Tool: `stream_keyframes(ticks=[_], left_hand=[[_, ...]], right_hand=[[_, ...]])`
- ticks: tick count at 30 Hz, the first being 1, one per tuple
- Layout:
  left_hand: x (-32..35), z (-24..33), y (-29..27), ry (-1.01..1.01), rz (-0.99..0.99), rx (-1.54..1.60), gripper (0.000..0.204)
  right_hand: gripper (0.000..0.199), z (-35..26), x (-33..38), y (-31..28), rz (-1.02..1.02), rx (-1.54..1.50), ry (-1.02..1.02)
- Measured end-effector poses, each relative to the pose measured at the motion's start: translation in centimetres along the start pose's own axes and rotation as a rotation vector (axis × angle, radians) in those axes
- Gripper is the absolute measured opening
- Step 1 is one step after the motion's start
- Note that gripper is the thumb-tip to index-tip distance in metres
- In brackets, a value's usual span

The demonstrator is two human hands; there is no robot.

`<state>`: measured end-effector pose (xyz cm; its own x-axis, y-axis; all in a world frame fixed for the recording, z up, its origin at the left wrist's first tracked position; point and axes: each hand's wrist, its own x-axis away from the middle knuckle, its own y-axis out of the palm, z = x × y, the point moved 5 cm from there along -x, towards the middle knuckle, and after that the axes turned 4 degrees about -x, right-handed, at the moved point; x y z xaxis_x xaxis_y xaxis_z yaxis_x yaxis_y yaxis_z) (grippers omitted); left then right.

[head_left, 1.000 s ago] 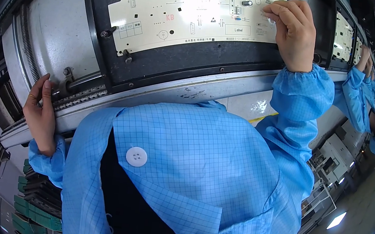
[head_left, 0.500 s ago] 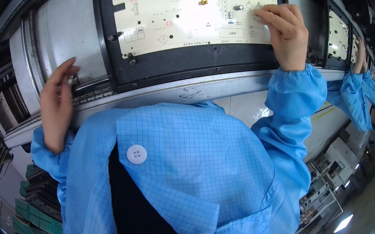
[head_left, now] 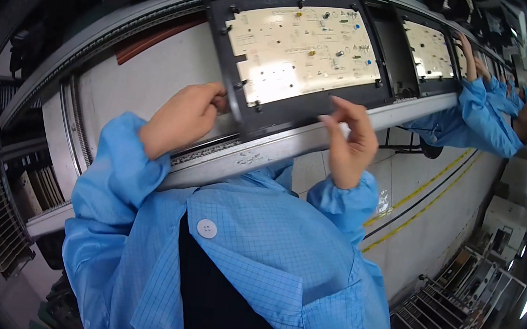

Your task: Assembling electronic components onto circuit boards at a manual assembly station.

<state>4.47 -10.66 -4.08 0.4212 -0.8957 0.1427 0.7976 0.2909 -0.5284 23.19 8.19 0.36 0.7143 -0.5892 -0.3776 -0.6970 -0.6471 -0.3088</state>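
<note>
A cream circuit board [head_left: 304, 48] lies in a black carrier frame [head_left: 303, 107] on a conveyor line. My left hand [head_left: 183, 118] grips the frame's near left corner, fingers curled on its edge. My right hand [head_left: 352, 142] hovers at the frame's near right edge, fingers loosely bent, holding nothing that I can see. Both arms wear light blue sleeves, and my blue smock [head_left: 252, 255] fills the lower middle of the view.
A second board in a black carrier [head_left: 429, 50] follows on the line to the right. A co-worker in blue [head_left: 493, 117] reaches onto the line at far right. Metal conveyor rail [head_left: 258, 157] runs in front of me. Racks [head_left: 450, 306] stand on the floor at lower right.
The carrier has shifted right along the line. My left hand rose from the rail to grip the frame's left corner. My right hand came off the board down to the frame's near edge.
</note>
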Motion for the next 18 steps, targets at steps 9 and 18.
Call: stream_keyframes(ticks=[9,18], left_hand=[[13.4,-0.1,-6.1,0.050,0.598,-0.548,0.058],[42.9,12.0,5.0,-1.054,2.098,-1.185,0.059]], right_hand=[[0.036,-6.0,2.7,14.1,-0.552,-0.203,-0.167],[0.024,-3.6,4.3,15.2,-0.932,-0.333,0.020]])
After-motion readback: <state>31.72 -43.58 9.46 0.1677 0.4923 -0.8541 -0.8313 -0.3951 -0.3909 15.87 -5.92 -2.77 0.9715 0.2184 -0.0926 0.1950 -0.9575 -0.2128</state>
